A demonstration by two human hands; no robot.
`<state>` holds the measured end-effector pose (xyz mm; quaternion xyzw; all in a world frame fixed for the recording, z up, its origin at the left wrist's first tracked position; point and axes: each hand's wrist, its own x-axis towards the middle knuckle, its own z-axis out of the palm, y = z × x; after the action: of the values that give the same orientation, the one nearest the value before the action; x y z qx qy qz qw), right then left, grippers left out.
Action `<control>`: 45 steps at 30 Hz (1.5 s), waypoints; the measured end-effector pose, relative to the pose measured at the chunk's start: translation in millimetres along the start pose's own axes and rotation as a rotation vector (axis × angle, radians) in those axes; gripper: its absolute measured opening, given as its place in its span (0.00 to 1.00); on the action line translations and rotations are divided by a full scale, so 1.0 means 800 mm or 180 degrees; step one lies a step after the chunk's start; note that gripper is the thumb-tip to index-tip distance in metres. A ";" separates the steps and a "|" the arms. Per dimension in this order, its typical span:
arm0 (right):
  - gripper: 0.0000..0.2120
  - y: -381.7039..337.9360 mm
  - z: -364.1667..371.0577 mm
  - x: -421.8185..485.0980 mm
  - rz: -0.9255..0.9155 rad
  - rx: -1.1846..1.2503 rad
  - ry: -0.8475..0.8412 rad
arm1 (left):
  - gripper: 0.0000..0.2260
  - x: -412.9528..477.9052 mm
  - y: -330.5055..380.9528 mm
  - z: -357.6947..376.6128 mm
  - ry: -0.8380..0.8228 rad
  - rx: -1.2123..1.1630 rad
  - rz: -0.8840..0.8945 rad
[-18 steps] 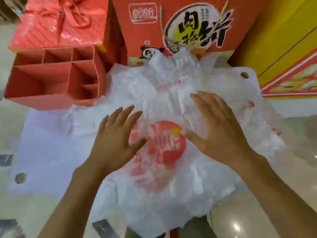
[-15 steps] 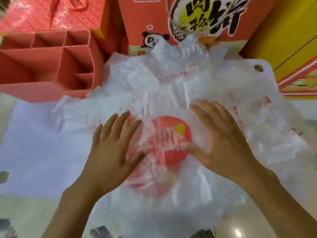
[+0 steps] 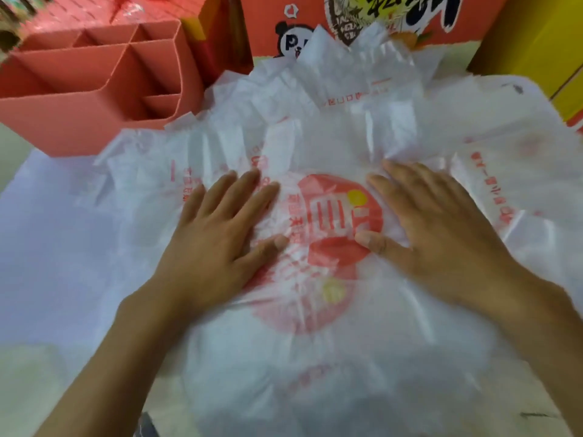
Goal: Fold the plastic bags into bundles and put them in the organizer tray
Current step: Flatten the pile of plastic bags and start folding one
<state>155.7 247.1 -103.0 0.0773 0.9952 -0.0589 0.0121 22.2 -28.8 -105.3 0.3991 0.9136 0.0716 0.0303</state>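
Head view: both hands lie flat, fingers straight, gripping nothing. The left hand (image 3: 217, 244) and right hand (image 3: 441, 234) press down on the bags (image 3: 331, 121), one on each side of a round red logo (image 3: 334, 228). The bags are a crumpled, translucent white pile with red print, spread over a white sheet (image 3: 56, 231), their far-left edge touching the red tray (image 3: 79, 89). Compared with half a second ago, the hands sit slightly wider apart and the logo shows more fully.
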 end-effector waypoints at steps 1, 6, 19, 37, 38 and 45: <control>0.44 -0.001 -0.002 -0.005 0.0060 0.0011 -0.0006 | 0.32 -0.003 0.001 -0.004 0.0000 -0.0016 -0.0005; 0.44 0.004 0.009 -0.018 0.0262 0.0102 -0.0035 | 0.34 -0.031 -0.004 -0.003 -0.0178 0.0026 -0.0249; 0.34 -0.027 -0.017 -0.091 0.0716 0.0224 0.0510 | 0.42 -0.102 -0.037 -0.004 -0.0152 0.0156 -0.0295; 0.44 -0.067 -0.017 -0.142 -0.0201 0.0338 0.0247 | 0.39 -0.112 -0.016 -0.017 0.0025 -0.0090 0.0655; 0.45 -0.069 -0.015 -0.149 -0.0268 0.0302 0.0139 | 0.39 -0.114 -0.016 -0.014 -0.0042 -0.0074 0.0658; 0.32 -0.046 0.006 -0.178 -0.0150 0.0274 0.0106 | 0.34 -0.131 -0.028 -0.001 0.0121 -0.0101 0.0701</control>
<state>290.4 188.6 -98.6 0.0553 0.9933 -0.1007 -0.0093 77.2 -121.2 -108.2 0.4951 0.8634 0.0965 0.0113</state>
